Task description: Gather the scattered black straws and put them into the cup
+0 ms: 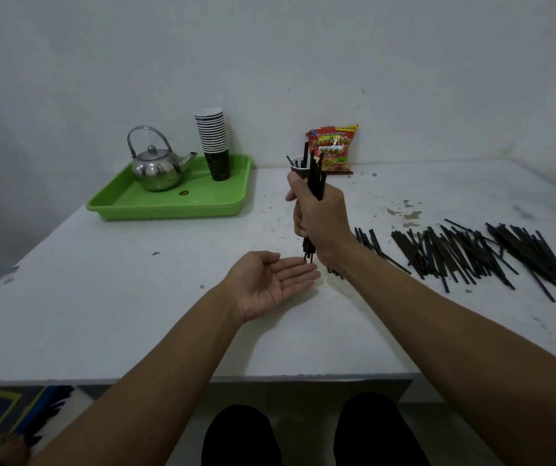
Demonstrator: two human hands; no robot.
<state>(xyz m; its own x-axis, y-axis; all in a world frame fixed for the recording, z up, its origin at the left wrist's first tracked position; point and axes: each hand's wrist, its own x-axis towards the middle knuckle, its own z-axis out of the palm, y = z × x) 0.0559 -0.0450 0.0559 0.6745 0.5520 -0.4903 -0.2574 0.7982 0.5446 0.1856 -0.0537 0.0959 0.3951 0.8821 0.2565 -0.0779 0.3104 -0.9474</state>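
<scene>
My right hand (320, 218) grips an upright bundle of black straws (317, 178) over the middle of the white table (135, 297). The bundle's lower ends (308, 255) stick out below my fist and touch the fingertips of my left hand (269, 280), which lies palm up and open beneath them. Just behind the bundle stands a dark paper cup (298, 166) holding a few straws; my right hand hides most of it. Many more black straws (478, 253) lie scattered on the table to the right.
A green tray (169, 200) at the back left carries a steel kettle (157, 166) and a stack of paper cups (212, 139). A red snack bag (335, 148) leans against the wall behind the cup. The table's front edge runs near my knees.
</scene>
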